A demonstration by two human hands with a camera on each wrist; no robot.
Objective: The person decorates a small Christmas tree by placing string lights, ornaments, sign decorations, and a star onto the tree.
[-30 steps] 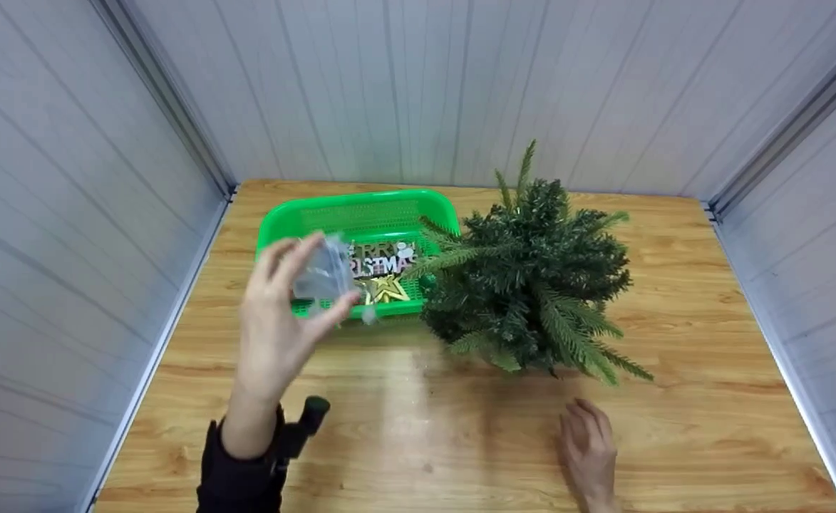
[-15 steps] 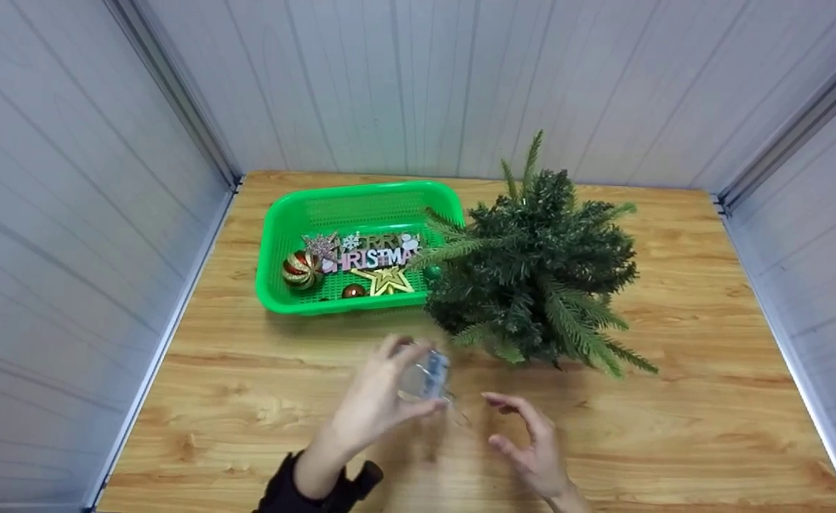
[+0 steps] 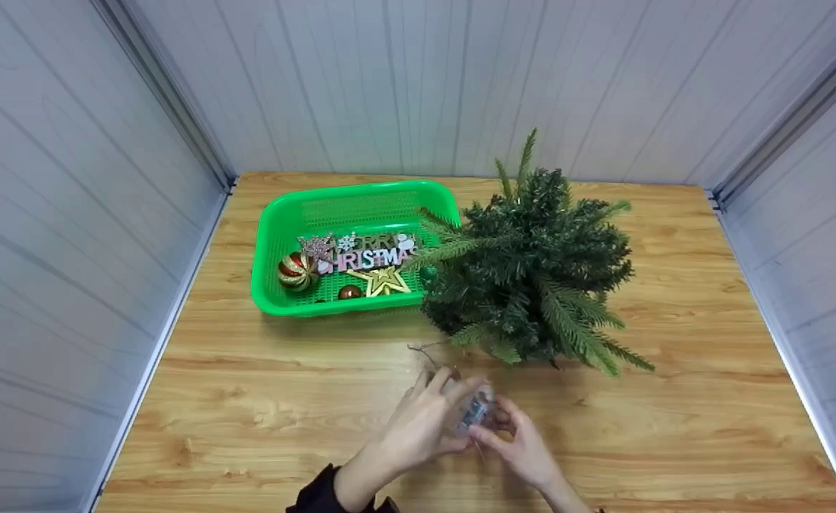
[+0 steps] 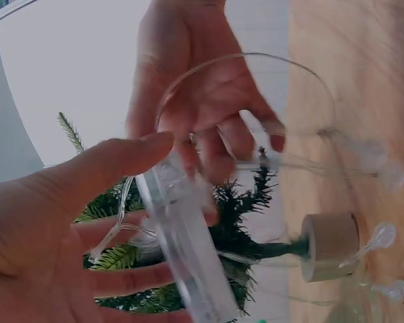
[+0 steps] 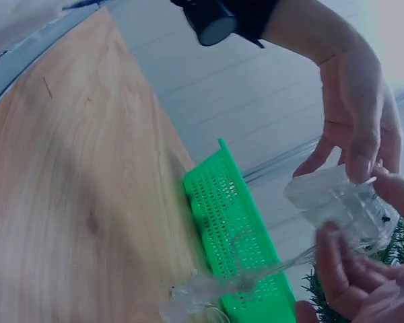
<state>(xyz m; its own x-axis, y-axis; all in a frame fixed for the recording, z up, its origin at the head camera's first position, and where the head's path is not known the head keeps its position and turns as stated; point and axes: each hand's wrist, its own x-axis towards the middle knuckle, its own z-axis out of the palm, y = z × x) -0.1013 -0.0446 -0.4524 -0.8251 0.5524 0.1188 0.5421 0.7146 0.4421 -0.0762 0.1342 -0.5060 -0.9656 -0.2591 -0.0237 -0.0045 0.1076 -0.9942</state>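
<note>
A clear plastic battery box (image 3: 476, 412) with a thin wire of string lights is held between both hands, above the table in front of the tree. My left hand (image 3: 421, 427) grips one side of it, thumb on one face and fingers spread behind, as the left wrist view shows. Thumb and fingers of my right hand (image 3: 524, 447) pinch the other end. In the right wrist view the string lights (image 5: 256, 274) hang down from the box (image 5: 340, 202). Round clear bulbs (image 4: 382, 237) dangle on wire loops in the left wrist view.
A green basket (image 3: 346, 308) at the back left holds a striped ball (image 3: 296, 272), a Merry Christmas sign (image 3: 371, 258), a gold star (image 3: 385, 281) and other ornaments. The artificial Christmas tree (image 3: 528, 278) stands right of it on a wooden base (image 4: 330, 247). Panel walls surround the table.
My left hand has carried the battery box and lights from over the basket to the front middle. My right hand has risen from the table, moved left and taken hold of the box.
</note>
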